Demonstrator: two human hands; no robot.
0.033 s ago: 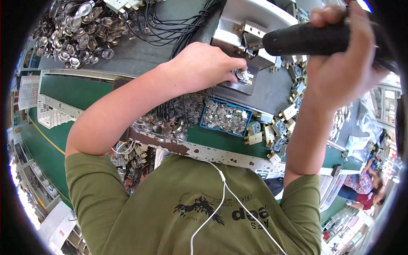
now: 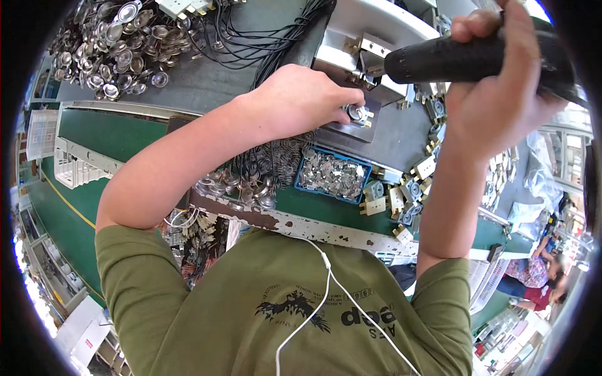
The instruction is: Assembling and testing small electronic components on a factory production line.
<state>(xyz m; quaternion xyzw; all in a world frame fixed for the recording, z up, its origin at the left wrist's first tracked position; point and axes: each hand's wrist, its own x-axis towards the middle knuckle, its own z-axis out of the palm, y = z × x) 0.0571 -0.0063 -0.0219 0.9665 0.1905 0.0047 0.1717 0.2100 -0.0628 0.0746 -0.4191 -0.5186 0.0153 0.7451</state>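
Observation:
My left hand (image 2: 298,103) reaches across the bench from the left. Its thumb and fingers pinch a small round metal part (image 2: 357,114) with short prongs, resting on a flat metal block (image 2: 351,131). Raised at the right, my right hand (image 2: 492,116) is wrapped round a thick black handle (image 2: 439,61), which lies across the view. The handle's left end is close to a metal fixture (image 2: 375,47) behind the block. What the handle joins to cannot be made out.
A blue tray (image 2: 326,195) of small metal pieces stands near the front edge. White and grey plug-like parts (image 2: 411,188) lie to its right. At the far left is a heap of round metal parts (image 2: 119,56), beside black cables (image 2: 269,37). Springs (image 2: 276,160) lie below my left wrist.
My right hand and the black handle have shifted slightly to the left. My left hand stays at the round metal part.

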